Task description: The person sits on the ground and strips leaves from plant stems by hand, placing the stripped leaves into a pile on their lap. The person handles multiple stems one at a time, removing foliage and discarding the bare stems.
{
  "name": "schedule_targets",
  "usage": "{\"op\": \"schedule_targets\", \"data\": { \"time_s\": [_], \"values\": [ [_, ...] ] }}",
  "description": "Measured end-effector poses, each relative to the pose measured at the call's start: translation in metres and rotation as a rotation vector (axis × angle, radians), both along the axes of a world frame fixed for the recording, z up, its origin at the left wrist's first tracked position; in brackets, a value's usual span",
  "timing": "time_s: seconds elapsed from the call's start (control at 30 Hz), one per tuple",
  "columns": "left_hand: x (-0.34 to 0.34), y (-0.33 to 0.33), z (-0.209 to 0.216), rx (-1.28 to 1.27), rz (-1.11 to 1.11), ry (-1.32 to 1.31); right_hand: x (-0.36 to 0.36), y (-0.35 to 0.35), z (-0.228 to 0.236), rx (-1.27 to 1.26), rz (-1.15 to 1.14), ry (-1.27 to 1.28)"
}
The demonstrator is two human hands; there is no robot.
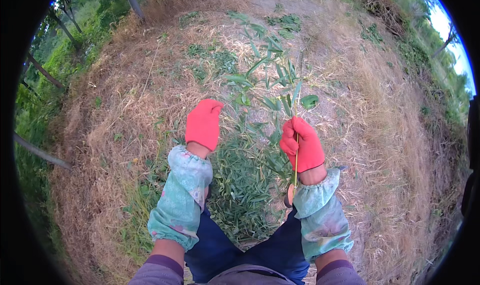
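Purple sleeves (156, 273) | right hand (303, 145): leafy stalk (296, 164) | roughly along forearm (330, 258), leaves (297, 91) pointing away

Palm side of left hand (203, 126) hidden, purple sleeves (157, 272) cut off below.

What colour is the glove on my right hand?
The glove is bright coral red, seen best in the head view.
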State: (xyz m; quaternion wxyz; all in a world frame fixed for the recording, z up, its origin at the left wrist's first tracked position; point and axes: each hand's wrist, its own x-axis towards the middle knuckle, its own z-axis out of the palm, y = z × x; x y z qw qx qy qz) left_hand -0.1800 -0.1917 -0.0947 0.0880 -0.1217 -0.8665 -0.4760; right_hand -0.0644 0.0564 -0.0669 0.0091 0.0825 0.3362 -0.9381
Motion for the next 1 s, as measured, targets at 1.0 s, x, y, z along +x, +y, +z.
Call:
{"op": "schedule_targets", "data": {
  "time_s": [1.0],
  "values": [
    [0.041, 0.057, 0.006, -0.223, -0.19, 0.433, 0.004, -0.017, -0.008, 0.025, 0.144, -0.063]
  ]
}}
